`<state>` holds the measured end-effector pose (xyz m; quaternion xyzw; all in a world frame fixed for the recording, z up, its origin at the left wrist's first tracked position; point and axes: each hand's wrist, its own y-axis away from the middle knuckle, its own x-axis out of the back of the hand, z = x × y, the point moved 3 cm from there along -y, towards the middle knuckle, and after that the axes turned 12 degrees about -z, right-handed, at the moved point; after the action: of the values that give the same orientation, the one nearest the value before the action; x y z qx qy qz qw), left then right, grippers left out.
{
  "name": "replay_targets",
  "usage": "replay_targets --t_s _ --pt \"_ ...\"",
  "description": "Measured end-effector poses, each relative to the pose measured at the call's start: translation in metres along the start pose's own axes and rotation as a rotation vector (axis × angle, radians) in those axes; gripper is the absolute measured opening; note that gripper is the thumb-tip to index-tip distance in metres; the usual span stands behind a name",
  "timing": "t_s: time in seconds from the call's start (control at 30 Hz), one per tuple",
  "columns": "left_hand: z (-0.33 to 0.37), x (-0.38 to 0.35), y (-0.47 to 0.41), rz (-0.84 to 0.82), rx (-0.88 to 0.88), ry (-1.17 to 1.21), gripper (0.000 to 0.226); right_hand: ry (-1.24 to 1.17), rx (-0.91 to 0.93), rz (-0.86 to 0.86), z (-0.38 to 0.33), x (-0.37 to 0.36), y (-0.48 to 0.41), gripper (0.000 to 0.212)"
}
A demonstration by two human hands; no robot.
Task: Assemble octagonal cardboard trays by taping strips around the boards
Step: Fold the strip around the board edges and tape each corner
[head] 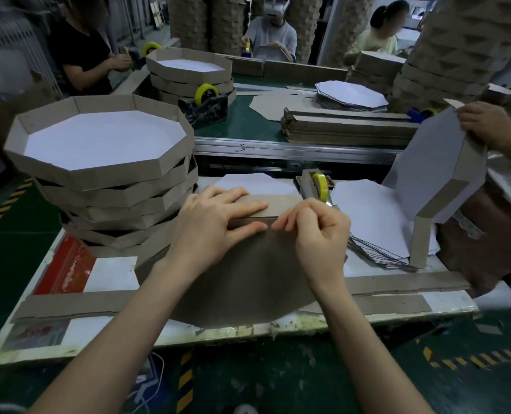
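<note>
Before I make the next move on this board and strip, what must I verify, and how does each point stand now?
1. Left hand presses the strip flat: ok.
2. Strip meets the far edge of the board: ok where visible; fingers hide part.
3. Right hand pinches tape: cannot tell; fingers are curled, tape too clear to see.
4. Tape dispenser stands just behind the right hand: ok.
5. Spare strips lie along the near edge of the table: ok.

Matt brown cardboard board (242, 276), glossy yellow tape roll (320, 186)
</note>
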<state>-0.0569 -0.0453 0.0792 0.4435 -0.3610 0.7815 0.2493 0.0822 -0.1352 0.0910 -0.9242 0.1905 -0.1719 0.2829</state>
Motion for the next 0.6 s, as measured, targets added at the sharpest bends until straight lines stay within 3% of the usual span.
replay_targets --t_s 0.1,0.2,0.3,0.37,0.5,0.6 --pt "-0.001 0.000 0.002 0.001 -0.023 -0.072 0.048 0.101 0.036 0.072 -0.001 0.012 -0.014 0.036" --pt "0.000 -0.001 0.004 -0.028 -0.024 -0.141 0.058 0.166 -0.072 0.104 0.012 0.025 -0.025 0.032" --pt "0.000 0.000 0.006 -0.161 0.028 -0.250 0.089 0.263 -0.284 -0.070 0.027 0.033 -0.034 0.022" --pt "-0.002 0.000 0.006 -0.217 0.063 -0.303 0.098 0.334 -0.367 -0.224 0.035 0.033 -0.034 0.021" --pt "0.018 0.002 -0.010 -0.105 0.052 -0.343 0.097 0.412 -0.326 -0.349 0.037 0.023 -0.031 0.022" --pt "0.034 -0.011 -0.034 -0.195 0.011 -0.381 0.097 0.344 -0.275 -0.316 0.036 0.027 -0.032 0.029"
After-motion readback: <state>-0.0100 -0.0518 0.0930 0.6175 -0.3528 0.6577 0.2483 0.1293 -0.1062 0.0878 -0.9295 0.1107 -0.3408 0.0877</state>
